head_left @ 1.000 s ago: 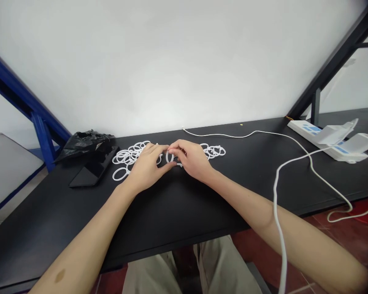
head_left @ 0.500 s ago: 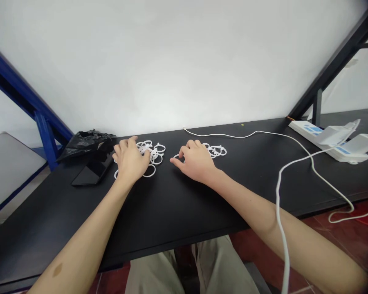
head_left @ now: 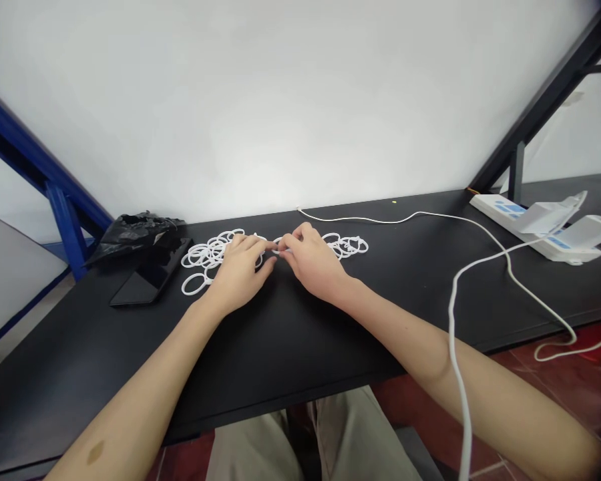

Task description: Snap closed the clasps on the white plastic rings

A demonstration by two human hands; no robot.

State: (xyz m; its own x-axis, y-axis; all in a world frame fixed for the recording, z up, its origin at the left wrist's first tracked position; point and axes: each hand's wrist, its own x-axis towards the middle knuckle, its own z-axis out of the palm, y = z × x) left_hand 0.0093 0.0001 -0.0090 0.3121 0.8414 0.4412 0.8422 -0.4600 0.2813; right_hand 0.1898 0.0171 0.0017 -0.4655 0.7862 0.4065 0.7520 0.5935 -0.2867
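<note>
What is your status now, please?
Left hand, right hand at white ring, hold unclear. Ring piles either side. White cable in front of right forearm.

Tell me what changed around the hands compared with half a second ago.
The left hand moved right and the right hand slightly left, so they now nearly meet at a white ring; the grip is partly hidden. The black bag and flat black device stayed put.
</note>
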